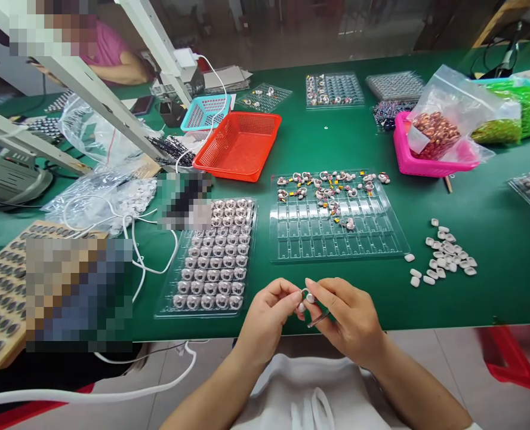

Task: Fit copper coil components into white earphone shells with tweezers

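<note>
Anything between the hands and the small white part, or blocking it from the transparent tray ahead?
Nothing visible. The left hand and right hand both hold the small white part; beyond them, only green tabletop shows before the transparent tray.

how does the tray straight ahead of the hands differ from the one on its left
The tray ahead has many bare compartments, mostly along its near side; the left tray shows neat, filled rows. The tray ahead carries jumbled pieces with yellow bits; the left tray carries pale, rounded pieces. Both are see-through and lie on the green table.
</note>
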Demonstrator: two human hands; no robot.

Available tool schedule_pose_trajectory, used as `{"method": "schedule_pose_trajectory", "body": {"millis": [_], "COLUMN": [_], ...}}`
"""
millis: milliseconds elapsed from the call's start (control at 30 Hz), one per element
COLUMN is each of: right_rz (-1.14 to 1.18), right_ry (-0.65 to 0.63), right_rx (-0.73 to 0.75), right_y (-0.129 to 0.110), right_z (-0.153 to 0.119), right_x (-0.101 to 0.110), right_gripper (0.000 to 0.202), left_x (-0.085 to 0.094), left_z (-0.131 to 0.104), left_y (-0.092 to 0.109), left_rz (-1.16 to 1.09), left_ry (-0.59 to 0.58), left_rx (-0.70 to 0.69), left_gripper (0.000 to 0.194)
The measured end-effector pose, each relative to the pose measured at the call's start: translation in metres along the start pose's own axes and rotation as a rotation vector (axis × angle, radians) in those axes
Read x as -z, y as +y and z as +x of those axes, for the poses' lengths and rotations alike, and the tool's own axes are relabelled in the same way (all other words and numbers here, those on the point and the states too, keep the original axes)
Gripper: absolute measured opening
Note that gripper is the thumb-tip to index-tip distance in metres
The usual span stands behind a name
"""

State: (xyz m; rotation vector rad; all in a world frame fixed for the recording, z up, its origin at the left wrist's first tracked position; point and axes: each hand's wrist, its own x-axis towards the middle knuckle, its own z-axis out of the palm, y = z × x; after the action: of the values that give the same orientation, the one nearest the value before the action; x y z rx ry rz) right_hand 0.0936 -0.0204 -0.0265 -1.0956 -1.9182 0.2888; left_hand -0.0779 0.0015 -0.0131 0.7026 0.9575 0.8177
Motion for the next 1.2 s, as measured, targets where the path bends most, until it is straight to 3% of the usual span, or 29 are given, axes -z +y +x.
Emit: {"method": "schedule_pose_trajectory", "body": {"millis": [67, 167, 300, 500, 700, 833, 967, 1067, 1200], "right_rz": [0.055, 0.147, 0.165, 0.135, 0.274, 0.47, 0.422, 0.391, 0.369], "right_ry": [0.002, -0.015, -0.014, 0.043, -0.041, -0.189, -0.271, -0.273, -0.242], "right_rx": [0.007, -0.004, 0.018, 0.124, 0.129, 0.128, 0.1, 0.055, 0.024], "right_y": [-0.002, -0.005, -0.008, -0.014, -0.028, -0.029, -0.023, -0.017, -0.009], "right_z": [0.001, 0.001, 0.002, 0.002, 0.004, 0.014, 0.02, 0.017, 0.009], "right_x": [-0.001, -0.004, -0.009, -0.01, -0.013, -0.021, -0.022, -0.018, -0.016], "right_gripper": [0.045, 0.034, 0.028, 0.037, 0.047, 0.054, 0.059, 0.056, 0.049], "left_x": [0.001, 0.002, 0.006, 0.016, 0.029, 0.049, 0.073, 0.088, 0.099], "left_z": [0.002, 0.003, 0.0, -0.004, -0.01, -0.012, -0.02, -0.026, -0.028], "left_y": [0.002, 0.002, 0.001, 0.002, 0.004, 0.026, 0.063, 0.084, 0.095], "left_rz": [-0.173, -0.276, -0.315, -0.287, -0.258, -0.074, 0.172, 0.134, 0.098], "left_ry": [-0.095, -0.174, -0.21, -0.249, -0.259, -0.231, -0.06, 0.057, 0.118], "left_rx": [0.147, 0.248, 0.303, 0.353, 0.329, 0.183, -0.068, -0.203, -0.356], "left_gripper": [0.021, 0.017, 0.013, 0.017, 0.031, 0.034, 0.028, 0.028, 0.025]}}
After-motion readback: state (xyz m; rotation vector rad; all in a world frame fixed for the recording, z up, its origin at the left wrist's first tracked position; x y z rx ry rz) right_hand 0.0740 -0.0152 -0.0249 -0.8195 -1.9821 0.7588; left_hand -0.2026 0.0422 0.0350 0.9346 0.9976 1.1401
